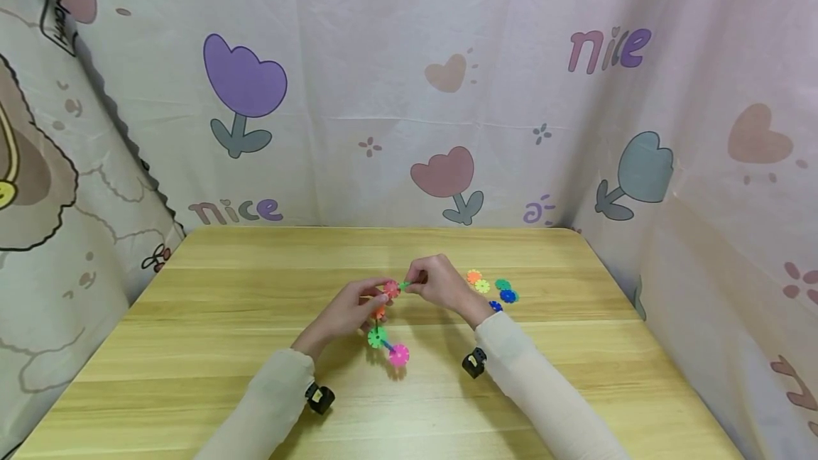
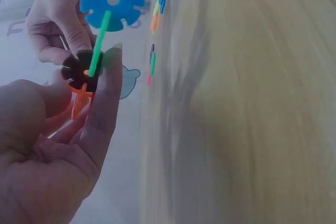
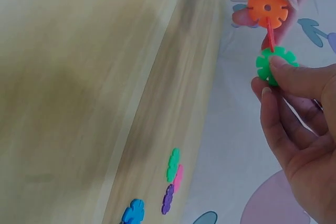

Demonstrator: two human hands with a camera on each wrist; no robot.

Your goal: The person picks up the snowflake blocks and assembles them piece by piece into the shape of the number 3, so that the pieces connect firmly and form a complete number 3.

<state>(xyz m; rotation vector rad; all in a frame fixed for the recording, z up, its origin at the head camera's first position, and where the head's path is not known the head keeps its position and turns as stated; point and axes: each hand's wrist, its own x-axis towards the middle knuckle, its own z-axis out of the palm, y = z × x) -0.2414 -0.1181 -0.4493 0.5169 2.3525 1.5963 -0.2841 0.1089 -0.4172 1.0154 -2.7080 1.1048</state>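
Both hands hold a chain of notched plastic snowflake discs above the wooden table. My left hand (image 1: 345,309) grips it near the red disc (image 1: 392,289), with thumb and fingers also about an orange disc (image 3: 266,8) and a dark one (image 2: 76,71). From there the chain hangs toward me through a light green disc (image 1: 377,337) and a blue disc (image 2: 119,4) to a bright pink disc (image 1: 399,355). My right hand (image 1: 441,282) pinches a green disc (image 3: 268,72) between thumb and fingers, at the edge of the red one.
Right of my right hand lie loose discs: an orange one (image 1: 473,276), a yellow one (image 1: 482,287), a green one (image 1: 503,284) and blue ones (image 1: 508,296). Further loose discs, green (image 3: 173,165) and purple (image 3: 168,199), show in the right wrist view. A printed curtain (image 1: 358,183) hangs behind the table (image 1: 255,282).
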